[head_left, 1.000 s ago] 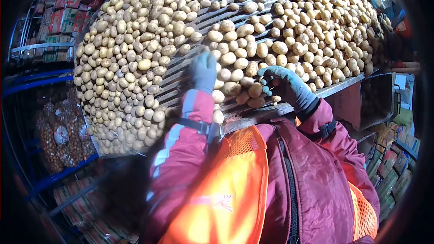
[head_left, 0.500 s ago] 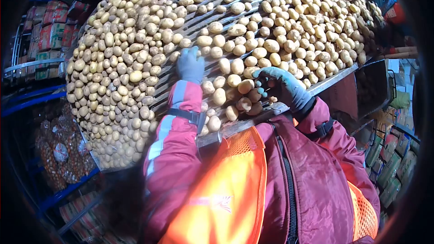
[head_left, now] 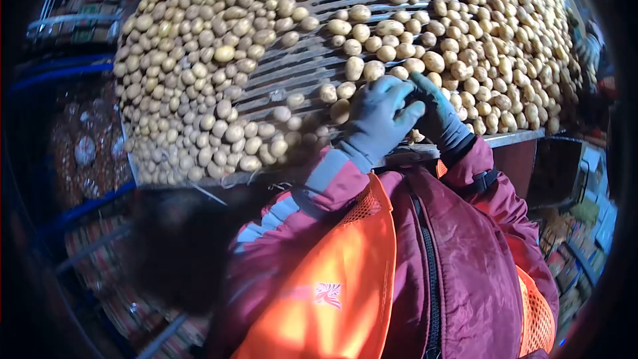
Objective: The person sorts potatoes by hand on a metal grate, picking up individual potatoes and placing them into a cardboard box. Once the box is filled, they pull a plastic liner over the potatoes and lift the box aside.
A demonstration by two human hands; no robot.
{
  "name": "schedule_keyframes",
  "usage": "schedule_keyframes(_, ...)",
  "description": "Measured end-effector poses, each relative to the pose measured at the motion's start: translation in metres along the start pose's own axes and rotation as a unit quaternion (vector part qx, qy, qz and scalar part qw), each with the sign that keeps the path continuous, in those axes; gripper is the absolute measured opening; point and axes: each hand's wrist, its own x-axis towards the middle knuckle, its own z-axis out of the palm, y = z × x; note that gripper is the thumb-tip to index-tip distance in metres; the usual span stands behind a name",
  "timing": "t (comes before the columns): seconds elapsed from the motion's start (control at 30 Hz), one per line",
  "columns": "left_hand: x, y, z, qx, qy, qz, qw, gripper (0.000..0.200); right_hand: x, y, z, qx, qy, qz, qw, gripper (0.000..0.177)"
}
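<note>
My left hand [head_left: 380,121], in a grey-blue glove, is over the slatted sorting table [head_left: 282,80] near its front edge. Its fingers curl inward, and whatever they hold is hidden. Beside it my right hand [head_left: 440,112], in a glove with greenish fingers, bends its fingers toward the left one; its palm side cannot be seen. The two hands almost touch. Loose potatoes [head_left: 434,62] lie just beyond them, and one potato [head_left: 340,111] rests left of my left hand.
A broad spread of smaller potatoes [head_left: 193,73] covers the table's left side. Filled mesh sacks [head_left: 86,149] are at the left, by blue rails [head_left: 63,73]. Stacked packages [head_left: 571,252] stand at the lower right. Another person's gloved hand [head_left: 588,50] shows at the far right.
My left hand has come right and nearer, from the slats to beside my right hand. Potatoes near the front edge have shifted left. The view has turned slightly.
</note>
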Motion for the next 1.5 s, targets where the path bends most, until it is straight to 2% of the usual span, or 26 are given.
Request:
schedule_keyframes(0.03,-0.011,-0.008,-0.001,0.008,0.051,0.013,0.999,0.032,-0.007,-0.008,0.009,-0.067,0.02,-0.02,0.997,0.039)
schedule_keyframes(0.07,-0.023,-0.023,-0.008,0.041,0.071,-0.013,0.997,0.037,-0.002,0.003,-0.008,-0.136,-0.114,-0.065,0.982,0.033)
schedule_keyframes(0.1,-0.036,-0.047,-0.019,0.102,0.098,-0.008,0.99,0.042,-0.004,0.001,-0.01,-0.136,-0.124,-0.062,0.981,0.033)
schedule_keyframes(0.17,-0.077,-0.086,-0.057,0.241,0.136,-0.114,0.954,0.048,-0.012,-0.004,-0.012,-0.264,-0.16,-0.121,0.944,0.032)
schedule_keyframes(0.2,-0.093,-0.093,-0.078,0.315,0.146,-0.185,0.919,0.054,-0.015,-0.008,-0.01,-0.142,-0.133,-0.011,0.981,0.032)
schedule_keyframes(0.23,-0.118,-0.125,-0.098,0.423,0.154,-0.215,0.867,0.06,-0.018,-0.013,-0.01,-0.138,-0.138,-0.013,0.981,0.032)
schedule_keyframes(0.27,-0.139,-0.133,-0.11,0.429,0.17,-0.308,0.832,0.064,-0.022,-0.018,-0.011,-0.113,-0.134,0.009,0.984,0.035)
schedule_keyframes(0.3,-0.162,-0.165,-0.122,0.473,0.219,-0.244,0.818,0.067,-0.026,-0.021,-0.014,-0.089,-0.128,0.031,0.987,0.037)
schedule_keyframes(0.37,-0.159,-0.152,-0.119,0.411,0.282,-0.338,0.799,0.07,-0.014,-0.017,-0.039,-0.018,-0.145,0.086,0.985,0.041)
schedule_keyframes(0.47,-0.12,-0.122,-0.104,0.391,0.179,-0.448,0.783,0.071,-0.017,-0.025,-0.051,0.023,-0.089,0.1,0.991,0.036)
schedule_keyframes(0.5,-0.113,-0.14,-0.091,0.286,0.208,-0.43,0.83,0.071,-0.022,-0.023,-0.051,0.023,-0.089,0.1,0.991,0.036)
schedule_keyframes(0.53,-0.1,-0.132,-0.076,0.394,0.134,-0.355,0.837,0.069,-0.028,-0.02,-0.049,-0.058,-0.113,0.011,0.992,0.037)
schedule_keyframes(0.57,-0.09,-0.123,-0.061,0.33,0.153,-0.335,0.869,0.068,-0.03,-0.019,-0.049,-0.138,-0.136,-0.079,0.978,0.038)
schedule_keyframes(0.6,-0.081,-0.124,-0.048,0.275,0.163,-0.297,0.9,0.064,-0.029,-0.025,-0.048,-0.045,-0.097,0.026,0.994,0.038)
schedule_keyframes(0.63,-0.072,-0.11,-0.038,0.182,0.186,-0.202,0.944,0.063,-0.028,-0.028,-0.047,-0.043,-0.095,0.022,0.994,0.038)
schedule_keyframes(0.7,-0.065,-0.087,-0.036,0.239,0.138,-0.125,0.953,0.061,-0.029,-0.026,-0.046,0.03,-0.056,0.049,0.997,0.036)
schedule_keyframes(0.87,-0.134,-0.178,-0.144,0.504,0.241,-0.145,0.817,0.057,-0.031,-0.033,-0.04,-0.173,-0.067,-0.032,0.982,0.032)
schedule_keyframes(0.9,-0.146,-0.179,-0.181,0.457,0.161,-0.32,0.814,0.062,-0.032,-0.033,-0.036,-0.139,-0.086,-0.036,0.986,0.031)
schedule_keyframes(0.97,-0.193,-0.239,-0.211,0.488,0.269,-0.371,0.743,0.068,-0.023,-0.031,-0.027,-0.032,-0.053,0.053,0.997,0.034)
schedule_keyframes(1.03,-0.172,-0.219,-0.202,0.51,0.235,-0.424,0.711,0.069,-0.019,-0.026,-0.015,-0.078,0.002,0.07,0.994,0.038)
schedule_keyframes(1.07,-0.153,-0.201,-0.194,0.36,0.256,-0.446,0.779,0.068,-0.015,-0.023,-0.01,-0.085,-0.005,0.06,0.995,0.043)
schedule_keyframes(1.17,-0.114,-0.178,-0.146,0.455,0.191,-0.362,0.791,0.072,-0.02,-0.03,0.024,-0.091,0.025,0.085,0.992,0.05)
schedule_keyframes(1.23,-0.103,-0.165,-0.134,0.384,0.212,-0.204,0.875,0.065,-0.018,-0.026,0.026,-0.098,0.009,0.073,0.992,0.045)
schedule_keyframes(1.33,-0.074,-0.161,-0.153,0.357,0.199,-0.159,0.899,0.064,-0.012,-0.024,0.022,-0.088,0.007,0.081,0.993,0.041)
schedule_keyframes(1.43,-0.044,-0.203,-0.192,0.372,0.247,-0.248,0.859,0.072,-0.026,-0.025,0.023,-0.044,-0.039,0.038,0.998,0.037)
schedule_keyframes(1.5,-0.023,-0.249,-0.208,0.23,0.281,-0.314,0.877,0.078,-0.024,-0.021,0.001,-0.032,-0.055,0.051,0.997,0.036)
